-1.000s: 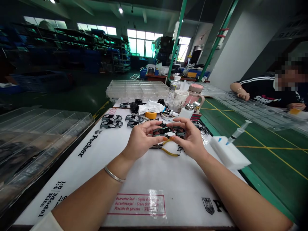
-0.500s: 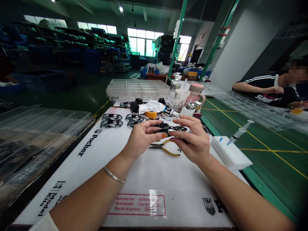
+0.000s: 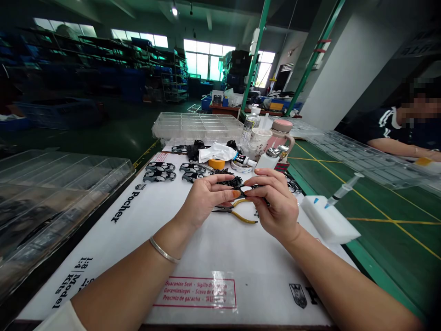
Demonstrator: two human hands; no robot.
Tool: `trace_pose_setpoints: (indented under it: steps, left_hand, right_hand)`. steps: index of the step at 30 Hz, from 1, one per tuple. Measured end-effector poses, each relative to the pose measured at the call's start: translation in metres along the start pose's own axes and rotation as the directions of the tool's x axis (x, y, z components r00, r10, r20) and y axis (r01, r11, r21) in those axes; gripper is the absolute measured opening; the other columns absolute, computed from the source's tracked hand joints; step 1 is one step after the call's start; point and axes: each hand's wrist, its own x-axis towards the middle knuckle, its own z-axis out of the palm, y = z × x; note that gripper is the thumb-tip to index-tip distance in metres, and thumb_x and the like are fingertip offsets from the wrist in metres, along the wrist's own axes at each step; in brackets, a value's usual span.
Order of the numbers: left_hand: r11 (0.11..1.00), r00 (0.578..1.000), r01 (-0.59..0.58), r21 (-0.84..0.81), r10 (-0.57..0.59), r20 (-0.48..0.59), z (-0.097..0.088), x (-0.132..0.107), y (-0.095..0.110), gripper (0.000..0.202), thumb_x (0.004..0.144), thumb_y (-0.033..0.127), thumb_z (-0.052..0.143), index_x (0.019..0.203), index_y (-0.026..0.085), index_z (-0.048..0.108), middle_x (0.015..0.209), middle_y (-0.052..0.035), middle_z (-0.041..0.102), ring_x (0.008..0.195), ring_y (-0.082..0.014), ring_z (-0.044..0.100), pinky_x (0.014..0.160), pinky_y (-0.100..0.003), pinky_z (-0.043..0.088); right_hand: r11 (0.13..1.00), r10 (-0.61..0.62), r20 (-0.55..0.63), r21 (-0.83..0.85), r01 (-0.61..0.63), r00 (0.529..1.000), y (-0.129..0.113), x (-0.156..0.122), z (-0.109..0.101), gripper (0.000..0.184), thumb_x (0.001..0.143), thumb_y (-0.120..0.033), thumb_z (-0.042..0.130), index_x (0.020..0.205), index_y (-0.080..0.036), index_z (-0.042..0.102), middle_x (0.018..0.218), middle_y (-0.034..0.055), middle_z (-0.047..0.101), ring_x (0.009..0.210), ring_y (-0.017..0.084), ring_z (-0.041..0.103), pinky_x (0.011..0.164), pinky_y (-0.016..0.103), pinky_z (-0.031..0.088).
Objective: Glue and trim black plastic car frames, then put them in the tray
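My left hand (image 3: 206, 200) and my right hand (image 3: 277, 204) meet over a white box lid (image 3: 193, 257), their fingertips pinching a black plastic lattice part (image 3: 246, 188). More black parts lie tangled (image 3: 227, 177) just behind my left fingers. Yellow-handled needle-nose pliers (image 3: 234, 214) rest on the lid under my hands, touching neither. Two rows of black openwork frame pieces (image 3: 160, 172) sit to the left. A crumpled white tissue (image 3: 217, 153), an orange tape roll (image 3: 216, 164) and a glue tube (image 3: 243, 159) lie farther back.
A compartmented clear plastic tray (image 3: 196, 125) stands behind the lid, with a water bottle (image 3: 251, 124) and pink flask (image 3: 282, 135) nearby. A syringe (image 3: 344, 188) leans on a white foam block (image 3: 327, 220). A clear tray (image 3: 58, 193) lies left; a co-worker's arm (image 3: 396, 148) is right.
My hands have drawn closer, and the black part has turned in my fingers. The co-worker's arm has shifted toward the right, and the camera view has tilted slightly.
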Motion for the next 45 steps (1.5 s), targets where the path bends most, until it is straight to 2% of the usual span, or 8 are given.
trace_pose_setpoints:
  steps: [6, 8, 11, 13, 18, 35, 45]
  left_hand:
    - [1.000, 1.000, 0.015, 0.004, -0.015, 0.009, -0.002, 0.002, 0.000, 0.058, 0.065, 0.033, 0.087, 0.116, 0.015, 0.065, 0.092, -0.0074, 0.073, 0.073, -0.0138, 0.067, 0.069, -0.024, 0.056]
    - [1.000, 1.000, 0.013, 0.011, -0.013, 0.006, -0.003, 0.002, 0.001, 0.060, 0.065, 0.034, 0.087, 0.117, 0.014, 0.064, 0.093, -0.0081, 0.073, 0.073, -0.0138, 0.067, 0.069, -0.024, 0.056]
    - [1.000, 1.000, 0.011, 0.024, -0.011, -0.013, -0.004, 0.003, 0.002, 0.063, 0.064, 0.036, 0.087, 0.119, 0.014, 0.063, 0.092, -0.0080, 0.073, 0.071, -0.0141, 0.066, 0.069, -0.025, 0.056]
    - [0.999, 1.000, 0.009, 0.031, -0.009, -0.023, -0.005, 0.003, 0.003, 0.064, 0.064, 0.036, 0.087, 0.119, 0.014, 0.063, 0.092, -0.0082, 0.073, 0.071, -0.0139, 0.066, 0.068, -0.025, 0.056]
    - [0.999, 0.999, 0.008, 0.038, -0.006, -0.046, -0.004, 0.003, 0.003, 0.063, 0.062, 0.036, 0.088, 0.117, 0.014, 0.065, 0.092, -0.0080, 0.072, 0.068, -0.0137, 0.066, 0.067, -0.025, 0.055]
    - [0.998, 1.000, -0.022, 0.053, 0.022, -0.001, -0.003, 0.001, 0.003, 0.065, 0.065, 0.034, 0.087, 0.120, 0.013, 0.062, 0.097, -0.0107, 0.073, 0.079, -0.0178, 0.068, 0.069, -0.026, 0.054]
    - [0.999, 1.000, -0.017, 0.027, 0.018, -0.016, 0.000, 0.000, 0.004, 0.061, 0.064, 0.032, 0.087, 0.117, 0.014, 0.064, 0.096, -0.0099, 0.074, 0.079, -0.0171, 0.068, 0.068, -0.025, 0.054]
  right_hand:
    - [1.000, -0.022, 0.001, 0.011, 0.022, 1.000, 0.003, -0.001, 0.002, 0.019, 0.085, -0.007, 0.060, 0.095, -0.023, 0.064, 0.100, 0.0051, 0.069, 0.111, 0.026, 0.058, 0.093, 0.046, 0.050]
    - [1.000, -0.007, -0.005, 0.008, 0.007, 1.000, 0.006, -0.001, 0.001, 0.020, 0.084, -0.013, 0.066, 0.101, -0.024, 0.065, 0.105, 0.0061, 0.069, 0.111, 0.027, 0.058, 0.095, 0.048, 0.050]
    - [0.999, 0.039, -0.041, 0.012, -0.039, 0.998, 0.009, -0.001, -0.003, 0.031, 0.081, -0.024, 0.073, 0.110, -0.024, 0.064, 0.111, 0.0087, 0.067, 0.113, 0.030, 0.058, 0.097, 0.052, 0.049]
    - [0.999, 0.053, -0.080, 0.016, -0.052, 0.995, 0.011, -0.001, -0.007, 0.033, 0.079, -0.026, 0.075, 0.111, -0.024, 0.064, 0.111, 0.0091, 0.067, 0.112, 0.031, 0.058, 0.098, 0.054, 0.049]
    - [0.997, 0.074, -0.129, 0.001, -0.075, 0.989, 0.015, 0.000, -0.011, 0.030, 0.077, -0.022, 0.076, 0.105, -0.025, 0.066, 0.108, 0.0084, 0.067, 0.110, 0.031, 0.059, 0.099, 0.055, 0.047]
    - [0.998, -0.032, -0.004, -0.060, 0.032, 0.999, 0.009, -0.002, -0.005, 0.024, 0.080, -0.013, 0.070, 0.099, -0.027, 0.068, 0.107, 0.0053, 0.067, 0.110, 0.028, 0.059, 0.094, 0.049, 0.051]
    - [1.000, -0.023, 0.007, -0.016, 0.024, 1.000, 0.004, -0.001, -0.003, 0.022, 0.082, -0.006, 0.063, 0.097, -0.023, 0.066, 0.102, 0.0053, 0.070, 0.109, 0.026, 0.059, 0.092, 0.048, 0.051]
